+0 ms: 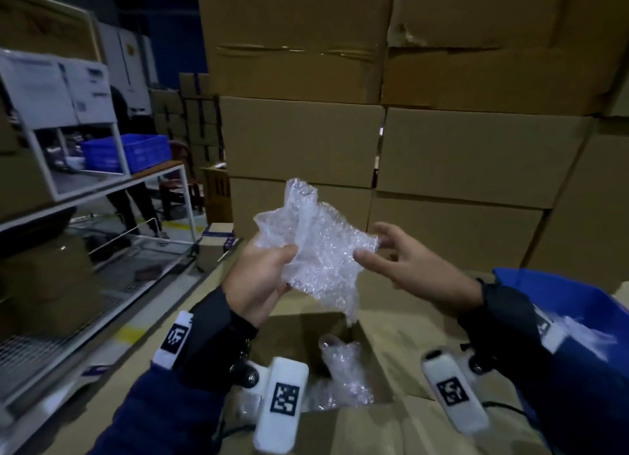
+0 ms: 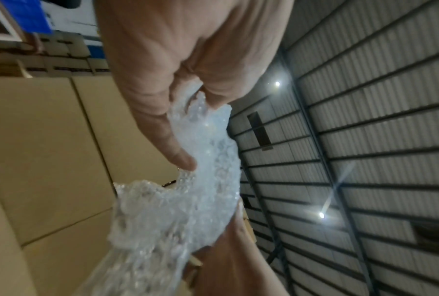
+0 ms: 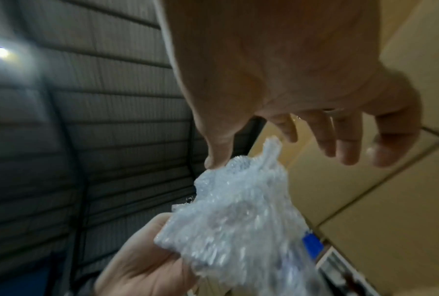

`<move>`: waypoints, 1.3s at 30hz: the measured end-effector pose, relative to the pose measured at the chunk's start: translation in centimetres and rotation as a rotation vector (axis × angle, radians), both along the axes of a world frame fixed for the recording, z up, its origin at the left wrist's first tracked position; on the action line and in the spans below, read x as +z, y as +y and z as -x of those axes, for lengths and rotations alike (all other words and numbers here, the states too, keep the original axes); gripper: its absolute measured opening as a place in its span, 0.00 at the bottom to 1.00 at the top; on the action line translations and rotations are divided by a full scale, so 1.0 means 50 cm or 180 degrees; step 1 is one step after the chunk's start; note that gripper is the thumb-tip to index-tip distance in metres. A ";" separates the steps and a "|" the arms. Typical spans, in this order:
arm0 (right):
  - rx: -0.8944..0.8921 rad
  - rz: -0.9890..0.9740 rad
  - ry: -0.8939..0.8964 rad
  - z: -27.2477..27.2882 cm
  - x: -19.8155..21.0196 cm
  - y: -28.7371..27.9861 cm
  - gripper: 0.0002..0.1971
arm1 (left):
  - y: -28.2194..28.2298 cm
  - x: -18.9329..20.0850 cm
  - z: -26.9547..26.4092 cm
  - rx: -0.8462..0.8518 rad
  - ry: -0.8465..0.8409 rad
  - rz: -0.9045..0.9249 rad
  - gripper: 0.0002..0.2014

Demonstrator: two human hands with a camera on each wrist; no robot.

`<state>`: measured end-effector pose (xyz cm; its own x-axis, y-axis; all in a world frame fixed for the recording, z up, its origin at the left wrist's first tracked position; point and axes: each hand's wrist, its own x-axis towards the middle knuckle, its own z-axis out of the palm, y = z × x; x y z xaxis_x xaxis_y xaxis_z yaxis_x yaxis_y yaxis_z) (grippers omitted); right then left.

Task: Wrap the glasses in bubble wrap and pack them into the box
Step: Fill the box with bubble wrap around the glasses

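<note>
Ahead of us we see a wall of stacked brown cartons [image 1: 391,121], closed and taped. To our left stands a white metal rack [image 1: 112,182] with a blue plastic crate [image 1: 131,150] on one shelf and paper sheets [image 1: 58,87] hung at its top. Behind the rack a person in dark clothes [image 1: 131,196] stands, partly hidden. At our right edge sits a blue bin [image 1: 575,305]. In the wrist views we see a corrugated metal roof [image 2: 365,140] with bright lamps [image 2: 321,215]

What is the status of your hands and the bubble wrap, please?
Left hand grips bubble wrap; right hand open at its edge. Wrapped bundles already in box. Nothing in the way.
</note>
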<state>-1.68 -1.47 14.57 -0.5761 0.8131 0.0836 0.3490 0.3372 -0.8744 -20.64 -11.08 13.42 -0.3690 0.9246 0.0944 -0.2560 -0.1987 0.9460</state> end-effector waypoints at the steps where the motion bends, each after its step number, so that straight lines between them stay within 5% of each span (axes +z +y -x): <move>1: 0.0090 0.0385 0.0086 0.012 -0.005 -0.002 0.46 | -0.004 -0.003 0.001 -0.0050 -0.0131 0.0003 0.17; 6: 0.0585 0.1789 0.0960 0.069 -0.021 -0.012 0.20 | -0.024 -0.021 0.025 -0.0254 -0.0361 0.0075 0.18; 9: 0.0469 0.1535 0.0916 0.079 -0.022 0.003 0.22 | -0.042 -0.022 0.064 0.0070 0.0231 0.0184 0.29; 14: 0.0675 0.1199 -0.0352 0.086 -0.022 0.015 0.29 | -0.045 -0.040 0.094 0.0571 0.1592 0.0641 0.43; 21: 0.0435 0.1377 -0.0605 0.077 -0.080 0.028 0.45 | -0.041 -0.105 0.110 0.0404 0.2541 0.1329 0.22; 25: 0.0161 0.0636 -0.0720 0.078 -0.106 0.011 0.26 | -0.050 -0.117 0.111 0.0350 0.2747 0.1494 0.27; 27: 0.0064 -0.0045 -0.0797 0.081 -0.113 0.004 0.17 | -0.061 -0.111 0.101 0.0235 0.2700 0.1291 0.22; 33: -0.0289 -0.2027 -0.0893 0.070 -0.122 -0.026 0.10 | -0.094 -0.103 0.077 0.0232 0.2672 0.0346 0.13; 39: -0.0447 -0.2250 0.0099 0.050 -0.127 -0.030 0.08 | -0.105 -0.124 0.080 0.0441 0.2716 0.0195 0.09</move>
<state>-4.19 -2.99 8.23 -0.4589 0.6246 0.6319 0.4091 0.7799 -0.4737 -24.62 -16.33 7.21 -0.3044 0.8891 0.3418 0.5690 -0.1180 0.8138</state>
